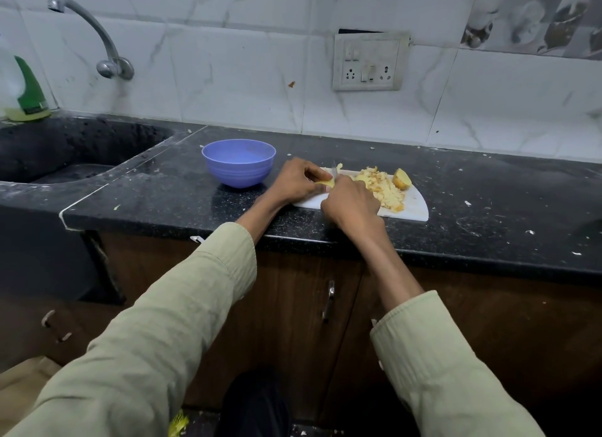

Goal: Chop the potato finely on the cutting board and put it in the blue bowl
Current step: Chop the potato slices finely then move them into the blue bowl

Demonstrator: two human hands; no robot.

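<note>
On the cutting board (413,205), both hands work a potato piece (326,183).
Left hand (298,180) pinches the piece at the board's left end; right hand (350,205) curls around a knife (334,171). Chopped potato (384,189) lies mid-board, a potato half (401,178) beyond it; blue bowl (238,162) sits just left.

You are wearing a pale sage-green long-sleeved shirt of soft woven cloth, its left sleeve (169,319) wide and loosely creased, ending in a plain stitched cuff partway up the forearm. Your right sleeve (433,371) matches it, with a narrow ribbed hem at the cuff. Beyond both cuffs your forearms are bare, and your left hand (298,180) and right hand (350,202) carry no rings, watch or gloves.
</note>
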